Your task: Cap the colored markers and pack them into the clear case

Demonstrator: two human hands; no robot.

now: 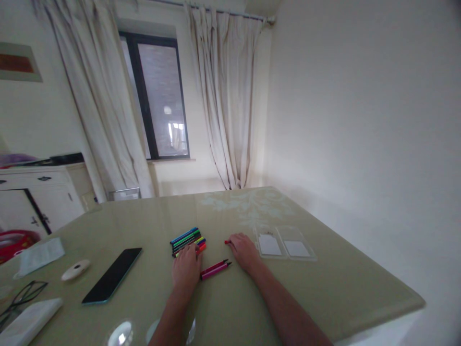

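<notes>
Several felt-tip markers (185, 236) in blue, green, black, yellow and purple lie side by side on the table. At the near end of that row, my left hand (187, 266) is closed on an orange-red marker (201, 248), its fingertips close to the other pens. Two pink markers (216, 270) with dark tips rest just right of my left wrist. My right hand (243, 250) pinches a small red marker cap (226, 242) above the tabletop. Right of that hand lies a clear plastic case (284, 243), opened flat, with white cards inside.
A black phone (113, 276) lies to the left, near a white oval object (75, 270), a pale face mask (41, 256) and dark-framed glasses (23, 295). The table (324, 293) ends at the right near the wall. Shiny round objects (121, 333) sit at the front.
</notes>
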